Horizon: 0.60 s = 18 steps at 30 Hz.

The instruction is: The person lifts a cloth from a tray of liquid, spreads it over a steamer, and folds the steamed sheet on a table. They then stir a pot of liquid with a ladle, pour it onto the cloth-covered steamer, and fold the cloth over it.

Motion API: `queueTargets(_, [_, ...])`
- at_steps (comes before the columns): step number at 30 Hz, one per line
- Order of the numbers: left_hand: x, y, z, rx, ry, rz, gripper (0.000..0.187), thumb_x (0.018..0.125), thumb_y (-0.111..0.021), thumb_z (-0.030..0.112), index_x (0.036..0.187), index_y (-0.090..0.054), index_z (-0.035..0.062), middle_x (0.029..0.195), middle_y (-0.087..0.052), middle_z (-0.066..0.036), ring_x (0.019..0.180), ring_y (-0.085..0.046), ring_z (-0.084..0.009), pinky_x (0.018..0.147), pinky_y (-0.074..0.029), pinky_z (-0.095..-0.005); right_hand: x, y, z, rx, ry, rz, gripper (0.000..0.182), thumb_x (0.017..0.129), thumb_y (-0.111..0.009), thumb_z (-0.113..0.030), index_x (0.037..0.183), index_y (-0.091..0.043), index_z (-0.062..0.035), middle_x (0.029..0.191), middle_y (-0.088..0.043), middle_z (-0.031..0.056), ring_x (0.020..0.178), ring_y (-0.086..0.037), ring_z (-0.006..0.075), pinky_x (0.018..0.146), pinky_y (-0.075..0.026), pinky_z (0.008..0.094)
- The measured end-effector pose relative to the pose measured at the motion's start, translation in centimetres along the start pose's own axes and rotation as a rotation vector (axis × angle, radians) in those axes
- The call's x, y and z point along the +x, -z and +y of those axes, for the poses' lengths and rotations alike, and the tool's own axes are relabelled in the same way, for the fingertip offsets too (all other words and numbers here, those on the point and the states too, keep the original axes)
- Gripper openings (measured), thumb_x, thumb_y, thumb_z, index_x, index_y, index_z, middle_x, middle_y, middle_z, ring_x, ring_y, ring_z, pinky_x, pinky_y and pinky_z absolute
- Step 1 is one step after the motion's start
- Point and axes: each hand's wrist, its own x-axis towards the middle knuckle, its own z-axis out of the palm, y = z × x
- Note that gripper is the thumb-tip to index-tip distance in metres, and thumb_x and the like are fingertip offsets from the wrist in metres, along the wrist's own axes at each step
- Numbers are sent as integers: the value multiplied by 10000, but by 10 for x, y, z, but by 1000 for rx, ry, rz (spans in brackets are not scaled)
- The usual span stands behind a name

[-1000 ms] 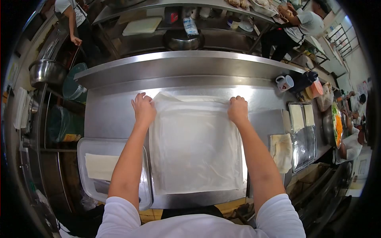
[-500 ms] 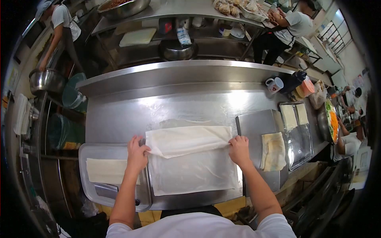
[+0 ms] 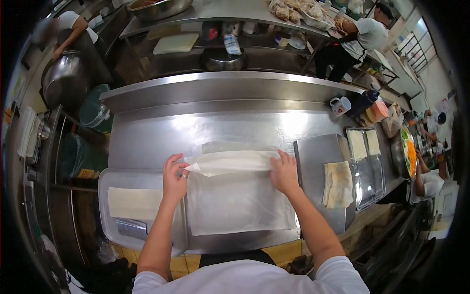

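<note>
One sheet (image 3: 240, 208) lies on the counter (image 3: 147, 137), its folded band (image 3: 235, 163) running left to right from the left hand (image 3: 175, 177), which, on my screen, looks pinched on its corner, to the equally near right hand (image 3: 285, 174), fingers loosely spread.

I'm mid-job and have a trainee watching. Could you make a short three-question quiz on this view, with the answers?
1. Which is nearer the stained folded cloth: the left hand or the right hand?
2. True or false: the mug is beside the dark bottle.
3. Fill in near or far, as the worker sees it: the white strip lies across the ___ half of the translucent sheet.

Key: 1. right hand; 2. true; 3. far.
</note>
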Motion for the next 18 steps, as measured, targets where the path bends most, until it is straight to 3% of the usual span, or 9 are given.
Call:
queueTargets(4, [-8,13,9,74,-25,-62,138,803,-680,-29,895,-722,64,1395,-578,-126,1392,-430,-397,1142,-369,-495,-8,-14,29,125,-79,116,133,803,-718,-132,923,-721,-75,1226,-659,119,1203,-552,344,1107,-344,551])
queueTargets(6, [-23,26,13,190,-58,-147,107,806,-716,12,879,-739,86,1408,-571,-127,1424,-399,-396,1172,-327,-529,-28,-6,32,122,-46,80,120,804,-711,-133,912,-721,-81,1131,-666,101,1130,-564,331,1085,-351,551])
queueTargets(10, [-75,57,39,513,-84,-488,102,800,-779,123,894,-791,163,1499,-492,-131,1497,-290,-400,1223,-168,-634,-95,29,14,23,65,-14,94,798,-698,-137,873,-722,-84,1053,-654,96,1075,-563,327,1070,-355,539])
queueTargets(12, [-113,68,50,642,-127,-661,124,790,-805,178,913,-810,198,1552,-439,-135,1526,-233,-403,1229,-92,-676,-149,35,7,-37,118,-86,98,782,-706,-152,853,-726,-88,1073,-648,101,1096,-558,332,1072,-348,550])
queueTargets(15, [-169,75,55,726,-11,-803,229,782,-818,234,1009,-810,209,1605,-369,-151,1539,-203,-411,1227,-80,-686,-223,48,-9,16,79,-191,158,752,-723,-157,889,-736,-79,1165,-643,116,1161,-550,339,1067,-360,563])
queueTargets(18, [-199,72,83,706,16,-747,330,797,-816,283,1114,-782,201,1611,-358,-170,1548,-179,-416,1229,-74,-680,-263,61,-29,52,54,-164,253,740,-731,-162,974,-744,-67,1226,-635,140,1201,-546,347,1066,-375,549])
